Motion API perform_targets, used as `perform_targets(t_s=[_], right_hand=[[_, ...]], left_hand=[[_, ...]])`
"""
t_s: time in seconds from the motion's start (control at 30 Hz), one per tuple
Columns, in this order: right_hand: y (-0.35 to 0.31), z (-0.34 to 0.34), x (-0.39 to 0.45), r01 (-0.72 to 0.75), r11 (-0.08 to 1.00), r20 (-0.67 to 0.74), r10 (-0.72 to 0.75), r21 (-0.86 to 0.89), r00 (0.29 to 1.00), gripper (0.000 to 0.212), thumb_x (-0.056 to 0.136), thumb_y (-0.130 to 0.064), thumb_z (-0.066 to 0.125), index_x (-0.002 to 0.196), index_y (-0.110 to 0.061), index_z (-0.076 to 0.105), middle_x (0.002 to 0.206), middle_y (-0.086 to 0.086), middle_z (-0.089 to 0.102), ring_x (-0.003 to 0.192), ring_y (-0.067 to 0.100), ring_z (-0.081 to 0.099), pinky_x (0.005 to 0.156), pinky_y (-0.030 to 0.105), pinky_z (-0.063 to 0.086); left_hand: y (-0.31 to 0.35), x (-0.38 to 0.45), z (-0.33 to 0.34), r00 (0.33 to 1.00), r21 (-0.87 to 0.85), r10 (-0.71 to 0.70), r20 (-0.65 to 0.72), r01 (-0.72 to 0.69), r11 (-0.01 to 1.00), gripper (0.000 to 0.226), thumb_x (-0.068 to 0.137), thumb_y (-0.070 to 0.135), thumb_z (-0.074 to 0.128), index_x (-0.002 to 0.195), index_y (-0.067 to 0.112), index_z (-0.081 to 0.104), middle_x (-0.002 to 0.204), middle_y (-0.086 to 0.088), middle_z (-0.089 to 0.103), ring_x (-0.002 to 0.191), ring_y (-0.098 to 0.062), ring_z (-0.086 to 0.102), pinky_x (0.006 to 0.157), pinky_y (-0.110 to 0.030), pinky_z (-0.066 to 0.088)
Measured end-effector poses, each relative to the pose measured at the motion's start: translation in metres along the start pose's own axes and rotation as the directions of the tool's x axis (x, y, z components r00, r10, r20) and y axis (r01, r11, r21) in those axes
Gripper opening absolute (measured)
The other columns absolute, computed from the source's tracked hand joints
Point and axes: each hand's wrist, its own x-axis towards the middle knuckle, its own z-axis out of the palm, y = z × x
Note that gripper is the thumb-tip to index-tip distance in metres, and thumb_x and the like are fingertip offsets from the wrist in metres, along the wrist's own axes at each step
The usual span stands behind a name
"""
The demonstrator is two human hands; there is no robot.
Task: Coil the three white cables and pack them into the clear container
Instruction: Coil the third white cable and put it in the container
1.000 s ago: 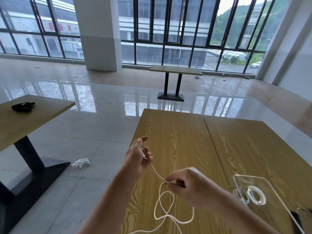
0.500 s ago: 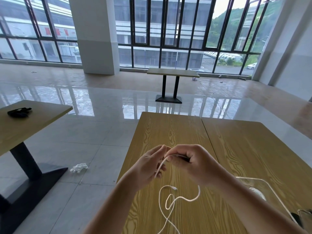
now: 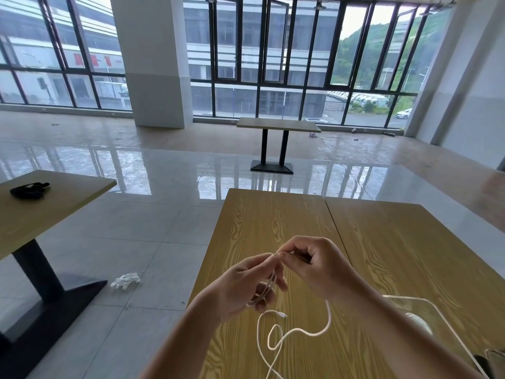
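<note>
Both hands meet above the near part of the wooden table (image 3: 276, 228). My left hand (image 3: 243, 287) holds a small loop of a thin white cable (image 3: 293, 330) in its fingers. My right hand (image 3: 314, 265) pinches the same cable at its fingertips, touching the left fingertips. The rest of the cable hangs down in loose curves over the tabletop, with a plug end showing. The clear container (image 3: 426, 305) stands at the lower right, partly behind my right forearm, and a white coil (image 3: 419, 322) lies inside it.
A second wooden table (image 3: 404, 247) adjoins on the right. Another table (image 3: 49, 209) at the left carries a black object (image 3: 28, 189). A crumpled white glove (image 3: 125, 280) lies on the tiled floor. A dark object (image 3: 492, 361) sits at the lower right corner.
My hands came together and rose over the table. The left hand now has a loop of cable in its fingers, and less cable hangs loose below.
</note>
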Motion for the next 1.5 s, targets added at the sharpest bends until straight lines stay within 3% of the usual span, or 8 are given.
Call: perform_targets(t_s=[0.13,0.3,0.57,0.77,0.9,1.13,1.33,1.5], right_hand=[[0.006,-0.022,0.003,-0.031,0.999,-0.029,0.03,-0.041,0.999,0.022,0.093,-0.012,0.068,0.086,-0.033,0.074,0.057,-0.019,0.064,0.045,-0.002,0.05,0.045,0.011,0.039],[0.014,-0.023,0.006,-0.084,0.992,-0.184,0.065,-0.097,0.981,0.018,0.094,-0.012,0.065,0.084,-0.022,0.076,0.049,-0.016,0.059,0.039,-0.001,0.048,0.039,0.011,0.035],[0.013,0.013,0.002,-0.113,0.962,-0.012,0.114,-0.248,0.993,0.019,0.098,-0.024,0.06,0.086,-0.018,0.073,0.061,-0.007,0.065,0.045,0.002,0.053,0.048,0.024,0.046],[0.004,0.027,-0.007,-0.053,0.979,0.1,0.074,-0.195,0.992,0.022,0.099,-0.023,0.057,0.083,-0.016,0.071,0.059,-0.003,0.064,0.042,0.011,0.05,0.046,0.033,0.046],[-0.003,0.025,-0.014,-0.016,0.987,0.198,0.049,-0.162,0.979,0.02,0.099,-0.023,0.056,0.099,-0.019,0.075,0.06,-0.006,0.064,0.046,0.005,0.052,0.047,0.021,0.044],[-0.019,0.0,-0.015,0.022,0.993,0.298,0.014,-0.115,0.955,0.018,0.097,-0.023,0.057,0.099,-0.026,0.074,0.056,-0.011,0.057,0.043,0.001,0.044,0.043,0.016,0.037],[-0.026,-0.015,0.006,0.073,0.988,0.106,-0.059,-0.135,0.993,0.019,0.097,-0.021,0.06,0.101,-0.032,0.075,0.067,-0.003,0.071,0.049,0.011,0.058,0.047,0.023,0.049],[-0.02,-0.019,0.018,0.069,0.982,0.04,-0.062,-0.178,0.997,0.014,0.096,-0.024,0.064,0.093,-0.03,0.076,0.062,-0.014,0.069,0.049,0.007,0.059,0.05,0.022,0.052]], left_hand=[[-0.001,-0.004,-0.016,0.996,-0.079,0.021,-0.089,-0.028,0.997,0.034,0.086,0.05,0.058,0.081,0.017,0.062,0.09,-0.012,0.069,0.062,-0.019,0.058,0.051,-0.028,0.046],[0.001,0.009,-0.021,0.938,-0.228,0.035,-0.345,-0.12,0.966,0.041,0.102,0.038,0.04,0.087,0.014,0.07,0.096,-0.017,0.074,0.075,-0.032,0.071,0.063,-0.039,0.057],[0.01,0.033,-0.001,0.806,-0.399,-0.021,-0.592,-0.271,0.876,0.035,0.105,0.03,0.04,0.112,0.009,0.066,0.102,-0.017,0.076,0.094,-0.034,0.073,0.067,-0.038,0.06],[0.01,0.042,-0.002,0.804,-0.569,-0.114,-0.583,-0.304,0.764,0.037,0.103,0.034,0.044,0.099,0.012,0.073,0.067,-0.011,0.067,0.061,-0.023,0.065,0.054,-0.036,0.054],[0.009,0.049,-0.021,0.769,-0.655,-0.205,-0.605,-0.334,0.678,0.025,0.103,0.027,0.044,0.102,0.008,0.059,0.065,-0.006,0.047,0.049,-0.013,0.042,0.037,-0.024,0.037],[0.011,0.048,-0.041,0.668,-0.476,-0.195,-0.718,-0.268,0.837,0.024,0.103,0.025,0.045,0.094,0.008,0.06,0.065,-0.005,0.044,0.045,-0.011,0.039,0.038,-0.022,0.033],[0.018,0.051,-0.017,0.759,-0.233,-0.11,-0.642,-0.057,0.971,0.03,0.103,0.039,0.043,0.099,0.019,0.065,0.076,-0.004,0.053,0.051,-0.009,0.049,0.041,-0.024,0.045],[0.027,0.042,-0.004,0.862,-0.083,-0.046,-0.504,0.005,0.996,0.038,0.1,0.052,0.041,0.096,0.026,0.069,0.086,-0.004,0.062,0.065,-0.012,0.056,0.041,-0.022,0.039]])
